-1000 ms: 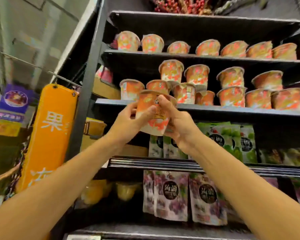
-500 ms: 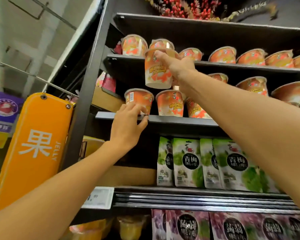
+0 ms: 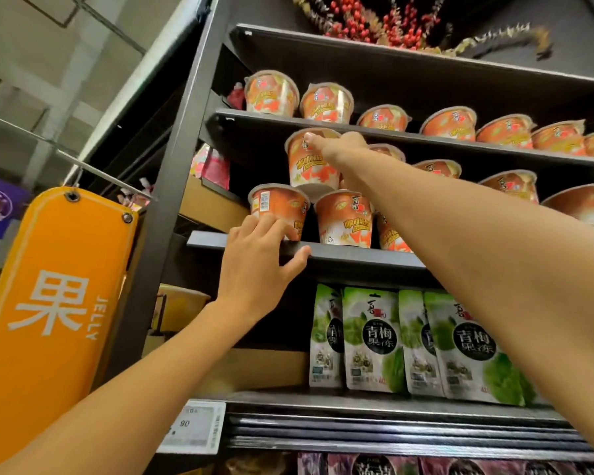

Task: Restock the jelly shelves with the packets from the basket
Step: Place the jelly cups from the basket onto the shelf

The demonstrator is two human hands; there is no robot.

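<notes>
Orange sign (image 3: 48, 303): hung far left, beside the shelf frame.
Left hand (image 3: 254, 265): fingers loosely spread, tips against base of lower cup (image 3: 278, 209), thumb on front edge of middle shelf (image 3: 357, 260).
Lower cup: stood at left end of middle shelf.
Jelly cup (image 3: 311, 159): perched on lower cup and its neighbour.
Right hand (image 3: 340, 149): curled on jelly cup's rim, gripping it.
Green pouches (image 3: 374, 341): upright on shelf below.

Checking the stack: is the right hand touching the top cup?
Touching. The head view shows the right hand gripping the top cup, thumb across its rim.
</notes>
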